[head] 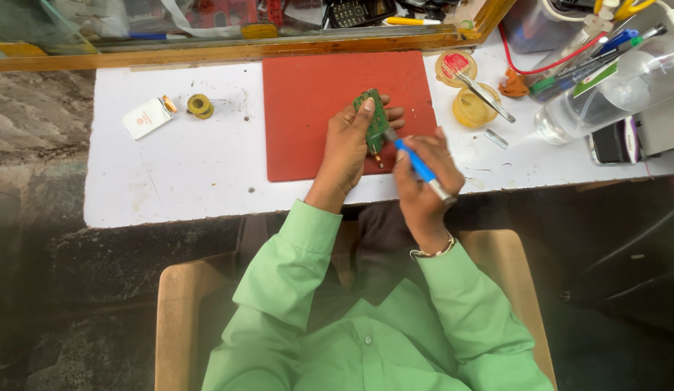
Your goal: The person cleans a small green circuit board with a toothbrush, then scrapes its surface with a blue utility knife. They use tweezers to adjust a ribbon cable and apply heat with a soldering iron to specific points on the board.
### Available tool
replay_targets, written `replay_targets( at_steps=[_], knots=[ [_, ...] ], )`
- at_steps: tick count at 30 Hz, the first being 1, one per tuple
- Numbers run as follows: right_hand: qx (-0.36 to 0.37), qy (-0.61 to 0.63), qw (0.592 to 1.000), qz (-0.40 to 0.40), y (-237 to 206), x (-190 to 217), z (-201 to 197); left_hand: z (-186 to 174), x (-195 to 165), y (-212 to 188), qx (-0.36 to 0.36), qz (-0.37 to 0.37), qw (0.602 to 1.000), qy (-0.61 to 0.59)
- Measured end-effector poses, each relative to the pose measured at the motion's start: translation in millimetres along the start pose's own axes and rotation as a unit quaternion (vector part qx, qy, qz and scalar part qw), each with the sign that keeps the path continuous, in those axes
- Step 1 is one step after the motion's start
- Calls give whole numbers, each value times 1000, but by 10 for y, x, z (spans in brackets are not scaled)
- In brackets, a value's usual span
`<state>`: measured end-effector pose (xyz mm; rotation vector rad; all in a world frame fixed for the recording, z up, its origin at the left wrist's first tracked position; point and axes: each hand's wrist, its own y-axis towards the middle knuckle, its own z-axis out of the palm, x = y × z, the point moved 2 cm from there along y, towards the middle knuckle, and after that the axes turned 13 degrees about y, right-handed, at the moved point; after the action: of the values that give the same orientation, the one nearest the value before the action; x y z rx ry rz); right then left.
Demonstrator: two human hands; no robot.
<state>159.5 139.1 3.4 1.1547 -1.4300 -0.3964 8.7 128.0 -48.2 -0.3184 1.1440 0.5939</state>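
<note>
Matt red rubbery mat (308, 123) — glossy blue plastic tool handle (416, 164) — clear plastic bottle (619, 87).

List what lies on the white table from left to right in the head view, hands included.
White box → solder spool → red mat → left hand holding green board → right hand with blue iron → yellow tin → clear bottle.
</note>
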Motion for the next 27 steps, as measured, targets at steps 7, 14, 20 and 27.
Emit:
replay_targets(
  at_steps=[7,14,20,27],
  knots=[
    [13,-8,999,-34,-13,-14,39,-11,0,-16,-8,-2,1000,0],
    [20,-6,998,-61,-29,8,66,-41,15,-7,-5,5,1000,-11],
    [7,-6,999,-47,-16,9,64,-32,14,5,-3,-3,1000,3],
    [-9,-21,1000,-7,-19,-27,12,-13,16,6,0,-7,1000,-1]
  ],
)
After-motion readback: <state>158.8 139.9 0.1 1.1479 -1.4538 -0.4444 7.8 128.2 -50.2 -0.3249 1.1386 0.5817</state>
